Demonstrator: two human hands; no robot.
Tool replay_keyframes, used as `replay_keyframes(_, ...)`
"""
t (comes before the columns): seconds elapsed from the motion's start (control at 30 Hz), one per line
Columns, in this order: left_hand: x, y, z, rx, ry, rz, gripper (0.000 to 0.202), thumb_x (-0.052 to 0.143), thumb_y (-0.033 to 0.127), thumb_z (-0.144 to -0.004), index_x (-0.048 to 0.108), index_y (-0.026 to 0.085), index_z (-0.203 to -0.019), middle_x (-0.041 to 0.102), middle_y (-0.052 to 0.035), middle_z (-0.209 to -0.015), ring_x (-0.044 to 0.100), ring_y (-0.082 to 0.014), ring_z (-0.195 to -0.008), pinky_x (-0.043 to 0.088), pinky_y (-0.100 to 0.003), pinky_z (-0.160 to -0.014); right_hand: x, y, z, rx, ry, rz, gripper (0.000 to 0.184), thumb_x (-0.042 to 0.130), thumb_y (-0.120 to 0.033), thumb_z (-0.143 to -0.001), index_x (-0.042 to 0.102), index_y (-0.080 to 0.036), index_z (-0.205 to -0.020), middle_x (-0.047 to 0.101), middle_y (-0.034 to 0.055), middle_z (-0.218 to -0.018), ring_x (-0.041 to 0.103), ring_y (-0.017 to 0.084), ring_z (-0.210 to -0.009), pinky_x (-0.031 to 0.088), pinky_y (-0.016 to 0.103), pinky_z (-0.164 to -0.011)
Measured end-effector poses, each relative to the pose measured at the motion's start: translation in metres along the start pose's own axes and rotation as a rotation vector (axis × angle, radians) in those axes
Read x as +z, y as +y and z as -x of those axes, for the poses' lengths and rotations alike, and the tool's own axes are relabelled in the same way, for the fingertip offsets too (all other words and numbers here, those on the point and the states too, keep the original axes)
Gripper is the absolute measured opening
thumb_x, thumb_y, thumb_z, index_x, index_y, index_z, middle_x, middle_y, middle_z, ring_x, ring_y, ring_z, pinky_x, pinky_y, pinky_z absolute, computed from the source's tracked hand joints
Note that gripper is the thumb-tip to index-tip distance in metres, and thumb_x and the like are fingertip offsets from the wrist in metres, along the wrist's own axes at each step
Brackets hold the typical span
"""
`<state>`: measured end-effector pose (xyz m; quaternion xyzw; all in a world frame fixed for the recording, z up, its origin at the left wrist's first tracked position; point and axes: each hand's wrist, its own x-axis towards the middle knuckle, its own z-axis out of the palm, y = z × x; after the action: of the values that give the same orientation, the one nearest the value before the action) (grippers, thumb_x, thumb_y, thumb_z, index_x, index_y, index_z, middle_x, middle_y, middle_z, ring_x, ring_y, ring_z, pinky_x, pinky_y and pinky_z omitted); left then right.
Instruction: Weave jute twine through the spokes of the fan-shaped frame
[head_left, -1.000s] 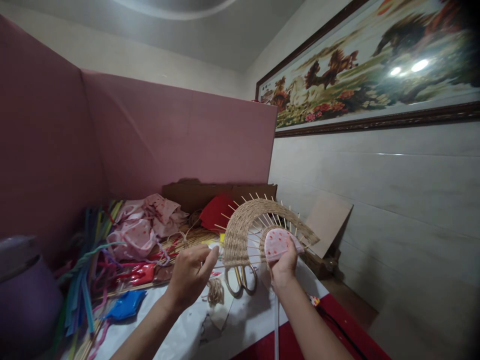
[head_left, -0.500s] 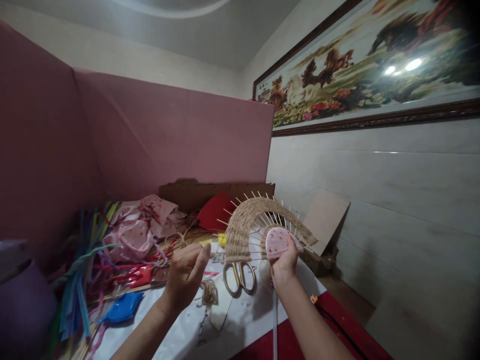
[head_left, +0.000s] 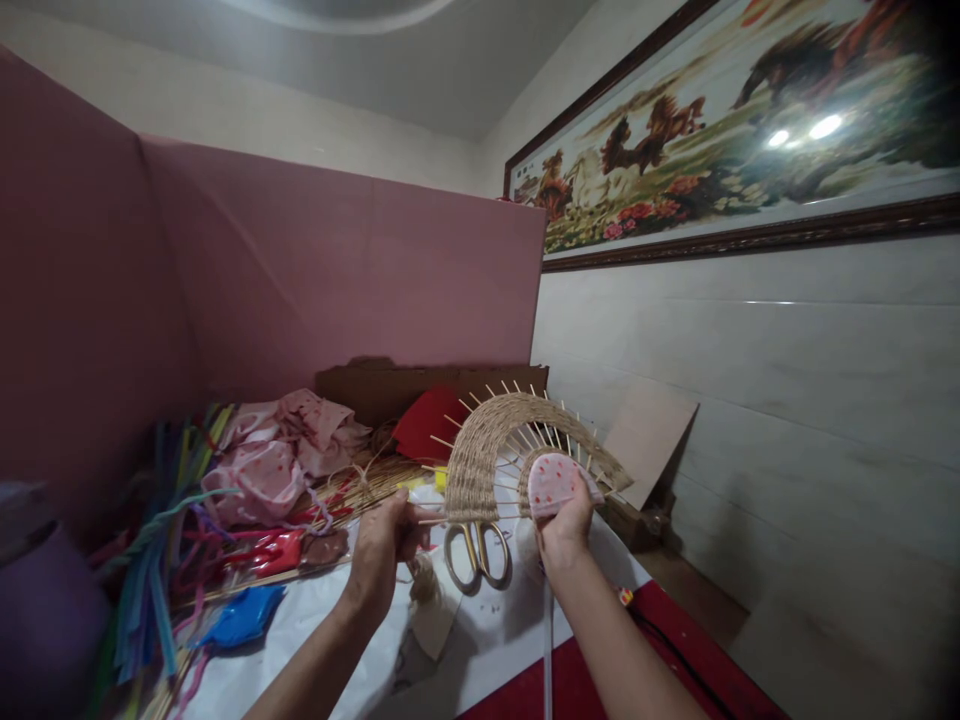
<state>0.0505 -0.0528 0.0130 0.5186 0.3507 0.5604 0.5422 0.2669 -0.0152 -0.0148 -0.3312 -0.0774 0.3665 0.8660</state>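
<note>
A half-round woven fan (head_left: 474, 455), with thin sticks poking out past its twine band, is held up over the table. My right hand (head_left: 568, 525) grips it at the pink dotted fabric (head_left: 551, 482) covering its centre, thumb on top. At the fan's left edge, my left hand (head_left: 379, 550) has its fingers closed near the stick ends; what they pinch is too small to make out. Just below the fan lie scissors (head_left: 477, 560) with gold-coloured handles, blades hidden. A small bundle of twine (head_left: 424, 580) is beside them, partly behind my left hand.
Pink dotted cloth (head_left: 262, 480), pipe cleaners (head_left: 146, 590), a blue packet (head_left: 244, 615) and a red packet (head_left: 279, 552) crowd the left. Thin sticks lie behind my left hand. A cardboard piece (head_left: 651, 440) leans against the right wall; pink panels stand behind.
My left hand has shifted slightly right and turned, its fingers now closer to the fan's left stick ends. My right hand keeps the fan almost still.
</note>
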Motion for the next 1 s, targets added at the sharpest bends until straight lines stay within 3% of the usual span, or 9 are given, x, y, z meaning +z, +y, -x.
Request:
replay_keyframes(0.13, 0.004, -0.002, 0.002, -0.015, -0.013, 0.068, 0.037, 0.046, 0.039, -0.076, 0.063, 0.01, -0.062, 0.04, 0.0035, -0.041, 0.028, -0.0059, -0.039, 0.018, -0.02, -0.039, 0.001, -0.003, 0.001, 0.049, 0.086, -0.026, 0.034, 0.046, -0.045, -0.067, 0.054, -0.021, -0.09, 0.063, -0.0017, -0.074, 0.059, 0.015, -0.068, 0.044, 0.028, -0.062)
replay_keyframes(0.23, 0.009, -0.004, 0.006, -0.061, 0.001, 0.147, 0.035, 0.047, 0.039, -0.076, 0.062, 0.01, -0.063, 0.043, 0.0029, -0.043, 0.028, -0.0052, -0.039, 0.017, -0.019, -0.039, 0.002, -0.004, 0.0, 0.055, 0.109, -0.039, 0.035, 0.046, -0.044, -0.067, 0.054, -0.021, -0.091, 0.063, -0.0024, -0.075, 0.059, 0.014, -0.067, 0.044, 0.028, -0.062)
replay_keyframes(0.43, 0.023, -0.007, 0.016, -0.166, 0.083, 0.312, 0.033, 0.051, 0.039, -0.073, 0.064, 0.01, -0.074, 0.049, 0.0022, -0.049, 0.031, -0.0042, -0.039, 0.02, -0.017, -0.037, 0.001, -0.004, -0.001, 0.04, 0.124, -0.078, 0.036, 0.046, -0.045, -0.068, 0.054, -0.021, -0.094, 0.063, -0.0021, -0.079, 0.059, 0.014, -0.069, 0.045, 0.027, -0.063)
replay_keyframes(0.6, 0.026, -0.009, 0.018, -0.185, 0.169, 0.326, 0.04, 0.052, 0.047, -0.071, 0.065, 0.01, -0.075, 0.051, 0.0017, -0.05, 0.033, -0.0043, -0.04, 0.024, -0.017, -0.038, 0.005, -0.007, 0.003, 0.024, 0.133, -0.092, 0.04, 0.047, -0.047, -0.068, 0.054, -0.021, -0.097, 0.063, 0.0005, -0.087, 0.059, 0.015, -0.074, 0.047, 0.029, -0.064)
replay_keyframes(0.8, 0.023, -0.016, 0.016, -0.05, 0.189, 0.046, 0.029, 0.06, 0.041, -0.067, 0.065, 0.012, -0.069, 0.046, 0.0053, -0.047, 0.028, -0.0036, -0.038, 0.018, -0.018, -0.037, 0.007, -0.011, 0.003, -0.006, 0.135, -0.097, 0.043, 0.048, -0.05, -0.068, 0.053, -0.022, -0.101, 0.061, 0.0011, -0.099, 0.059, 0.015, -0.083, 0.048, 0.03, -0.069)
replay_keyframes(0.93, 0.018, -0.014, 0.012, 0.013, 0.159, -0.205, 0.021, 0.065, 0.033, -0.061, 0.067, 0.014, -0.071, 0.058, 0.0015, -0.054, 0.046, -0.0095, -0.046, 0.033, -0.021, -0.045, 0.007, -0.01, 0.002, -0.052, 0.132, -0.085, 0.044, 0.049, -0.049, -0.069, 0.051, -0.022, -0.104, 0.062, 0.0008, -0.099, 0.059, 0.015, -0.086, 0.048, 0.03, -0.072)
replay_keyframes(1.0, 0.015, -0.012, 0.011, 0.152, 0.131, -0.447, 0.014, 0.061, 0.027, -0.065, 0.066, 0.016, -0.072, 0.062, -0.0015, -0.063, 0.054, -0.0144, -0.058, 0.04, -0.025, -0.055, 0.007, -0.01, 0.003, -0.069, 0.127, -0.079, 0.045, 0.05, -0.049, -0.068, 0.051, -0.021, -0.104, 0.062, 0.0012, -0.099, 0.059, 0.015, -0.086, 0.048, 0.03, -0.071)
